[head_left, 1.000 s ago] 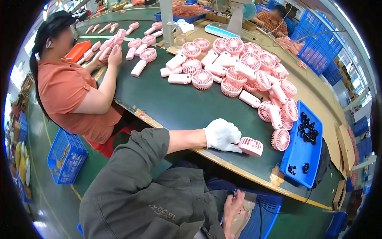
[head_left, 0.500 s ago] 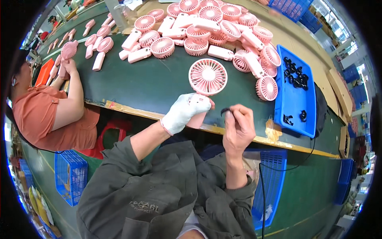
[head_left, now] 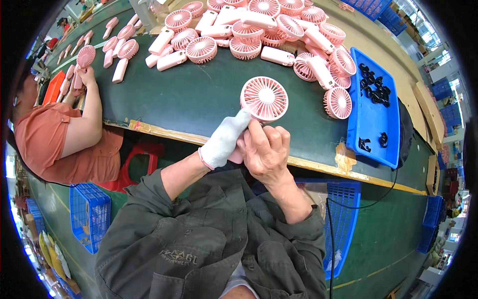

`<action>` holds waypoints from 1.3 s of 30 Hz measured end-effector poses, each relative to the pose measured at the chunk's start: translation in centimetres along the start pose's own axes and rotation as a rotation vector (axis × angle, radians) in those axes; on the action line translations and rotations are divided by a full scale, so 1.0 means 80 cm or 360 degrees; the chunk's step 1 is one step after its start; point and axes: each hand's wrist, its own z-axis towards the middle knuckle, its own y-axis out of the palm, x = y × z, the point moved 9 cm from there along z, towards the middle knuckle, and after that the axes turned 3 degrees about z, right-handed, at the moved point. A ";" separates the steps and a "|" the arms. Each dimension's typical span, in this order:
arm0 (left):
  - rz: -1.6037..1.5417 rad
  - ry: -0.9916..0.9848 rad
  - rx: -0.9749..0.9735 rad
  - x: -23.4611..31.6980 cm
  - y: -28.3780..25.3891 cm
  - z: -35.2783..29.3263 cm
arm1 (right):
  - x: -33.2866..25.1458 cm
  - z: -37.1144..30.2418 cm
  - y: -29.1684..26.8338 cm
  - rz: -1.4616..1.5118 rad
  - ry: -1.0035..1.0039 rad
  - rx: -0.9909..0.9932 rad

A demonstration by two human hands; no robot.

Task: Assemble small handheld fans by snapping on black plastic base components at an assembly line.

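Observation:
My left hand (head_left: pixel 225 138), in a white glove, is closed round the handle of a pink handheld fan (head_left: pixel 264 98). The fan's round grille faces up, above the front edge of the green table. Bare fingers of my right hand (head_left: pixel 266 152) are curled and pressed against the fan's neck, close beside the gloved thumb. Whatever the right fingers pinch is hidden behind them. To the right, a blue tray (head_left: pixel 369 124) holds several small black curved parts (head_left: pixel 373 89). A heap of similar pink fans (head_left: pixel 201 50) lies beyond my hands.
At the left a co-worker in an orange top (head_left: pixel 50 134) holds another pink fan (head_left: pixel 86 57). Other fans lie along the table (head_left: pixel 149 94). A red stool (head_left: pixel 142 162) and blue crates (head_left: pixel 90 214) stand below. A black cable (head_left: pixel 371 206) hangs at the right.
My right hand, which held a small black curved piece apart from the fan, has moved left onto the fan's neck. The black piece is now out of sight. The fan has shifted slightly right.

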 end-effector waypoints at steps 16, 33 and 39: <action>0.0131 -0.0167 -0.0150 -0.003 0.022 0.014 | 0.072 -0.110 -0.018 0.1123 0.1656 0.0388; 0.0572 -0.0459 -0.0667 -0.041 0.094 -0.014 | 0.071 -0.141 -0.006 0.2167 0.2365 0.0750; 0.1002 -0.0048 -0.0821 -0.034 0.111 -0.008 | 0.078 -0.136 -0.037 0.1653 0.1907 0.0704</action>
